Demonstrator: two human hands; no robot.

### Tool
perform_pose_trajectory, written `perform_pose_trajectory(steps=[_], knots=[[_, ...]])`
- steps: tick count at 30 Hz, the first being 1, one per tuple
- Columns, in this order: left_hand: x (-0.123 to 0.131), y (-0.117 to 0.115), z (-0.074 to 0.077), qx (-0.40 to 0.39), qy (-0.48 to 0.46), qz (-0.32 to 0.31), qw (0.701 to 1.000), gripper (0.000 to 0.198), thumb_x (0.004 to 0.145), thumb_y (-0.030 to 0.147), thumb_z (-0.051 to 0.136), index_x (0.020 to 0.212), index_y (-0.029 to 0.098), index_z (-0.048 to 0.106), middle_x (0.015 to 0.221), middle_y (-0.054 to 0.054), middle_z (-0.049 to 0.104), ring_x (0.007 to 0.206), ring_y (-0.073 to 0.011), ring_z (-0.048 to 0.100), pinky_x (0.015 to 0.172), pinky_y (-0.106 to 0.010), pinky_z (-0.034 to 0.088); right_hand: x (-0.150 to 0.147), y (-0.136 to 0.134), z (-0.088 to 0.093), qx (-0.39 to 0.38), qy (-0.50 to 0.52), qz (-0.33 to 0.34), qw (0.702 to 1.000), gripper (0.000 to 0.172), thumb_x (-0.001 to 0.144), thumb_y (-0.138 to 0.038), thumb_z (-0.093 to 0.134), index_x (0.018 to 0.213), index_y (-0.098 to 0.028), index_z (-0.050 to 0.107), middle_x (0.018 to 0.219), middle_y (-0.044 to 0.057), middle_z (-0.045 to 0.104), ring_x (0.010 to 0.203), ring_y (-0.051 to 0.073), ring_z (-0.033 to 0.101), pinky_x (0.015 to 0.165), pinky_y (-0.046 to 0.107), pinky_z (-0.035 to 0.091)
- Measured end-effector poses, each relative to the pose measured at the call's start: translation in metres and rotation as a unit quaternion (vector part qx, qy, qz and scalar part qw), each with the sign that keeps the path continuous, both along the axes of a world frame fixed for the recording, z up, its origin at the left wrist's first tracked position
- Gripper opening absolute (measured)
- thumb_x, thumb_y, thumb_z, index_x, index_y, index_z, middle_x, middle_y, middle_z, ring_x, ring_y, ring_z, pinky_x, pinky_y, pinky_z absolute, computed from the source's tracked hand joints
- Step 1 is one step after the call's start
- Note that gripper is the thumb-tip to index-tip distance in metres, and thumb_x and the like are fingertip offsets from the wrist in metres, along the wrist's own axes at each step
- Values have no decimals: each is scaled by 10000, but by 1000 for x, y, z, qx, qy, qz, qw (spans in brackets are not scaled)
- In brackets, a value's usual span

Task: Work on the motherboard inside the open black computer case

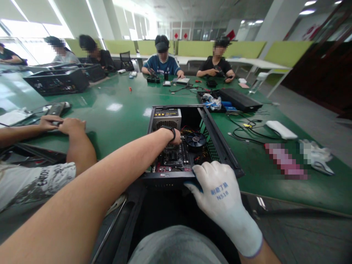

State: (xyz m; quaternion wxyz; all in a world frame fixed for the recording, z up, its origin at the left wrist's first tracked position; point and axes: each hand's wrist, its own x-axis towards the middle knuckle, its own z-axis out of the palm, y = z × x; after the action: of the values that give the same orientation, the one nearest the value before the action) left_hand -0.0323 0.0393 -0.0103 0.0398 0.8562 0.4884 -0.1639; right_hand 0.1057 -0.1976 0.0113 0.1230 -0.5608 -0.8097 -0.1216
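Note:
An opened black computer case (228, 156) lies on its side at the table's near edge, with a motherboard (172, 157) inside. My left hand (176, 137), bare with a black wristband, reaches into it between the silver power supply (167, 118) and a round black fan (195, 139). Its fingers look curled downward among thin coloured wires; what they pinch, if anything, is hidden. My right hand (217, 187) wears a white glove printed with blue letters. It is closed over the near rim of the case, fingers on top and thumb beneath.
On the right lie black cables (242, 128), a white box-shaped item (281, 129), a blurred pink item (286, 161) and a loose glove (316, 154). Behind is a black tray of tools (211, 102). A co-worker's hands (63, 123) are close on my left; other people sit opposite.

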Motion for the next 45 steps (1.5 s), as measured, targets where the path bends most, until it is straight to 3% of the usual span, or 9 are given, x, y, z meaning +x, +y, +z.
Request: perform_pose_trajectory(steps=[6,10,13,17,23,30,34,40,45], knots=[[4,-11,16,4,39,-16,999,403,836,429,554,1051,161,764,1095,-146,736,1099,-257,648,946,-257,461,-3,0,1,0,1,-12,1000,279,798,-465,695,910,-227,602,810,41,571,782,222,443,673,350,170],[3,-12,28,44,-8,-22,999,538,922,448,376,1081,84,738,1156,-196,701,1062,-269,656,922,-289,479,-4,1,2,0,6,-16,1000,265,807,-464,687,874,-228,588,794,39,566,777,219,444,663,349,160],[0,-10,44,85,-60,-12,995,565,957,422,280,1052,106,739,1122,-153,717,1043,-225,654,928,-262,464,-4,9,5,1,2,-18,1000,271,827,-473,664,886,-222,581,815,42,578,789,219,453,666,348,167],[-8,-9,70,124,-107,13,986,523,964,379,288,994,127,746,1077,-112,728,1036,-207,651,942,-250,449,-3,44,7,0,-17,-22,1000,308,856,-505,620,926,-207,581,882,65,610,841,228,476,688,344,191],[-31,-8,93,216,-185,62,957,531,988,366,257,929,137,733,1005,-120,731,983,-211,662,904,-277,462,-2,134,8,-1,-37,-33,999,404,892,-557,532,1038,-185,593,994,119,635,939,256,510,727,349,231],[-57,-7,91,254,-230,99,934,537,1007,402,218,897,188,698,955,-105,730,895,-197,659,821,-290,458,-10,244,11,-14,-43,-53,998,518,912,-575,472,1167,-136,573,1125,170,610,1054,280,507,839,372,311],[-62,-11,83,233,-241,109,936,533,1006,413,231,833,182,680,890,-98,727,831,-192,650,753,-284,443,-17,293,13,-13,-47,-71,996,513,916,-566,494,1217,-154,559,1178,110,583,1073,231,534,928,418,403],[-59,-14,57,204,-288,102,930,521,995,469,290,733,186,640,756,-73,699,707,-187,628,650,-290,390,-24,351,10,-21,-52,-87,995,458,919,-491,552,1249,-174,560,1235,92,576,1090,216,568,938,449,474],[-59,-14,38,178,-327,96,923,511,991,484,310,694,192,606,692,-56,666,632,-172,587,607,-297,342,-26,380,5,-32,-50,-99,993,476,918,-503,548,1265,-177,553,1266,98,563,1118,226,558,958,464,462]])
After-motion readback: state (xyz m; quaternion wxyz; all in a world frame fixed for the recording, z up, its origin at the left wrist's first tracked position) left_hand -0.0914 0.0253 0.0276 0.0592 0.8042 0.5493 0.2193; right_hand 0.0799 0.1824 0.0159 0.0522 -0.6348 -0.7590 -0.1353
